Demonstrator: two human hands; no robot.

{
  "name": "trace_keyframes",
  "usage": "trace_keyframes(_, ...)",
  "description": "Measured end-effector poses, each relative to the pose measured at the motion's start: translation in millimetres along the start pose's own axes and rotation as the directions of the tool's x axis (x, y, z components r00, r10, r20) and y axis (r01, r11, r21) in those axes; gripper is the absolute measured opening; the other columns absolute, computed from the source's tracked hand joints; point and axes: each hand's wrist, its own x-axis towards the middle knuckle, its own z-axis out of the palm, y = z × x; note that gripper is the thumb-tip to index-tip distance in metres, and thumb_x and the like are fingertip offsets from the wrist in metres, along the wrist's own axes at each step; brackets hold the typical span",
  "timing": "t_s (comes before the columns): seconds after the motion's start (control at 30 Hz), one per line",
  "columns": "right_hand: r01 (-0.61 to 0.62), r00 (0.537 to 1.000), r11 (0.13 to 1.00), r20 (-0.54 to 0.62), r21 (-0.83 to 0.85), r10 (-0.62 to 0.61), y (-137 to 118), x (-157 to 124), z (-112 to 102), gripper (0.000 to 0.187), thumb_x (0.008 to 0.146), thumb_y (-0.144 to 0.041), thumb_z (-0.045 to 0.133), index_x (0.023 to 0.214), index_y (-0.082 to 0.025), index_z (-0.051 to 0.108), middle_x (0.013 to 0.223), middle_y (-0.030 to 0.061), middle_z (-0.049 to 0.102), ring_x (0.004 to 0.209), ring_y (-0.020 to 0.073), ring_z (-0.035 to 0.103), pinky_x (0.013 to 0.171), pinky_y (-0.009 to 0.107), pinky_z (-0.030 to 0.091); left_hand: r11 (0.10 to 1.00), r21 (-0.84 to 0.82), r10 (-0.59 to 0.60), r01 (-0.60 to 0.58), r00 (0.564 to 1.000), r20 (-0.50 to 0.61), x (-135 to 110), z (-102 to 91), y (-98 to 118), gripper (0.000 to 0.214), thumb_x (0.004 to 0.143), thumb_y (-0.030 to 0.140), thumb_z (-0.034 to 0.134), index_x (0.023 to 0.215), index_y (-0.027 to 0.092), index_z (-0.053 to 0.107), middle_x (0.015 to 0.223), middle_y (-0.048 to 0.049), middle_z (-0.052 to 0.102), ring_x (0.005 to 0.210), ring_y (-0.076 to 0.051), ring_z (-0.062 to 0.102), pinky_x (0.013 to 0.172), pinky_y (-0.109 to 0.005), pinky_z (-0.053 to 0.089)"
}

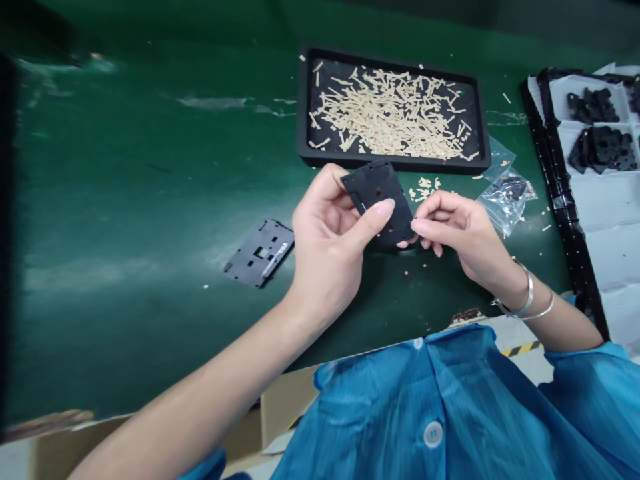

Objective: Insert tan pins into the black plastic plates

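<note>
My left hand [333,233] is closed on a flat black plastic plate [373,190] with small holes, its thumb lying across the face. The plate is held tilted above the green table. At the plate's lower right corner, my right hand [450,227] pinches with thumb and index finger; whether a small piece is between those fingertips is hidden. A second black plastic plate [257,257] with square cutouts and a pale strip lies on the table, left of my left hand.
A black tray [305,133] heaped with small cream strips stands beyond my hands. Several loose strips [425,190] and a clear plastic bag [505,200] lie near my right hand. At the right, a black-edged white tray [590,200] holds black parts [603,148]. The green table [125,200] extends leftward.
</note>
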Motion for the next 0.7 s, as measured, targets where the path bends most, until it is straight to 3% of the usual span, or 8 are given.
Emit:
trace_keyframes(0.17, 0.012, 1.0, 1.0, -0.011, 0.029, -0.012, -1.2, -1.8, -2.3, 0.021, 0.078, -0.037, 0.07, 0.076, -0.018, 0.062, 0.066, -0.0024, 0.06, 0.056, 0.0065, 0.052, 0.044, 0.017, 0.037, 1.0, -0.009, -0.001, 0.001, 1.0, -0.007, 1.2, 0.4, 1.8, 0.025, 0.073, 0.023, 0.079, 0.078, 0.025, 0.055, 0.074, 0.003, 0.058, 0.061, -0.014, 0.06, 0.053, -0.03, 0.056)
trace_keyframes(0.33, -0.009, 1.0, 1.0, -0.021, -0.03, 0.008, -2.9, -2.6, 3.2, 0.032, 0.06, -0.033, 0.084, 0.071, -0.017, 0.059, 0.07, -0.0018, 0.061, 0.064, 0.0087, 0.055, 0.051, 0.02, 0.041, 1.0, -0.006, 0.015, -0.015, 0.998, -0.059, 1.6, -0.7, 0.3, 0.023, 0.072, 0.023, 0.08, 0.076, 0.024, 0.058, 0.079, 0.0023, 0.06, 0.072, -0.013, 0.062, 0.064, -0.027, 0.057)
trace_keyframes(0.43, 0.006, 0.998, 0.998, -0.062, -0.058, -0.009, -1.5, -1.9, 4.2, 0.033, 0.06, -0.033, 0.085, 0.067, -0.017, 0.057, 0.067, -0.0032, 0.056, 0.062, 0.0081, 0.051, 0.05, 0.02, 0.038, 1.0, 0.006, -0.009, 0.01, 0.999, -0.035, 1.9, -1.8, -2.1, 0.019, 0.074, 0.023, 0.078, 0.078, 0.023, 0.06, 0.077, 0.0017, 0.06, 0.072, -0.012, 0.062, 0.064, -0.025, 0.056)
trace_keyframes(0.57, 0.09, 0.985, 0.996, -0.143, -0.021, -0.092, -0.1, -0.8, -2.4, 0.028, 0.065, -0.033, 0.08, 0.072, -0.018, 0.057, 0.067, -0.0042, 0.054, 0.059, 0.0072, 0.05, 0.05, 0.02, 0.039, 0.992, -0.036, -0.121, 0.122, 0.992, 0.047, 3.4, -0.9, -2.3, 0.019, 0.073, 0.025, 0.079, 0.078, 0.019, 0.061, 0.072, 0.0017, 0.061, 0.062, -0.012, 0.062, 0.053, -0.023, 0.055)
trace_keyframes(0.7, 0.097, 0.983, 0.995, -0.158, 0.028, -0.091, -4.9, -1.2, -10.2, 0.027, 0.066, -0.034, 0.078, 0.072, -0.018, 0.057, 0.064, -0.0045, 0.054, 0.054, 0.0064, 0.048, 0.044, 0.018, 0.036, 0.968, -0.01, -0.249, 0.252, 0.96, 0.126, 5.3, 1.7, 3.4, 0.024, 0.067, 0.026, 0.082, 0.072, 0.017, 0.06, 0.068, 0.0013, 0.062, 0.059, -0.012, 0.063, 0.047, -0.02, 0.055)
